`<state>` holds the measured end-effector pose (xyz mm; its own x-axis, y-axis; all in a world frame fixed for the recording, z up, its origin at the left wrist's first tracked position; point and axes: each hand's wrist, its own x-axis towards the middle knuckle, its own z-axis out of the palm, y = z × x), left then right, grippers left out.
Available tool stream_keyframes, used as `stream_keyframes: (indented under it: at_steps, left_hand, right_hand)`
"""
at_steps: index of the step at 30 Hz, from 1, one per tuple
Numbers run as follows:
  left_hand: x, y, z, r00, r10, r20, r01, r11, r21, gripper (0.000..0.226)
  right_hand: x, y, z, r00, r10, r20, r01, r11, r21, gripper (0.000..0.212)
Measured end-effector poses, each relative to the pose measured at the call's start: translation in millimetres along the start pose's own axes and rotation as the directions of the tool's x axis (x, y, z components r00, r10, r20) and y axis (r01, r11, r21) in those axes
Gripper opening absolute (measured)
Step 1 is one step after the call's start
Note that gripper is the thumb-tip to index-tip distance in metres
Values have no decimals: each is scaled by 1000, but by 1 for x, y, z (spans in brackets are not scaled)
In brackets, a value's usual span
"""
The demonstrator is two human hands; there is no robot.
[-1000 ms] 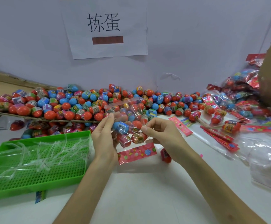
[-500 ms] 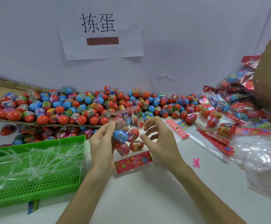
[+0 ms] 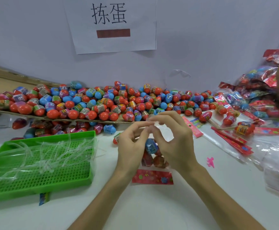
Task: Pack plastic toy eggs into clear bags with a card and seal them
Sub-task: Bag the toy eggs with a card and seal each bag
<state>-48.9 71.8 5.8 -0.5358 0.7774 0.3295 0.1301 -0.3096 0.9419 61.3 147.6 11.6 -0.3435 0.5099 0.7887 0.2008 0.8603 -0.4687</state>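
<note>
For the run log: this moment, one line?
step: sealing | left hand, right hand: pinch clear bag top | inside: eggs, red card

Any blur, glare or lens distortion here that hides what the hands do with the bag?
Head view: even light, faint shadows, and the wide lens bows the cardboard sheet. Head view, right edge: packed bags are smeared. Head view, centre: left hand and right hand are fairly sharp, but the top of the clear bag they pinch is nearly invisible, so its seal cannot be judged.
</note>
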Motion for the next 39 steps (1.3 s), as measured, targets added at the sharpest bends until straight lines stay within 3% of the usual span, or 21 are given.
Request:
stream_keyframes:
  at_steps: [17,29,39]
  left_hand:
    - [-7,2,1,988,147,49,-155,961,231,32]
    - [-5,-5,-4,976,194,98,-216,904,369,28]
    - [-5,0,-4,969,208,133,-244,893,377,23]
  right_hand:
    - [3,1,-9,999,41,7,-41,992,121,9]
    - [5,8,-12,998,-29,62,25,998,61,9]
    - [6,3,-10,987,97,128,-105,993,58,13]
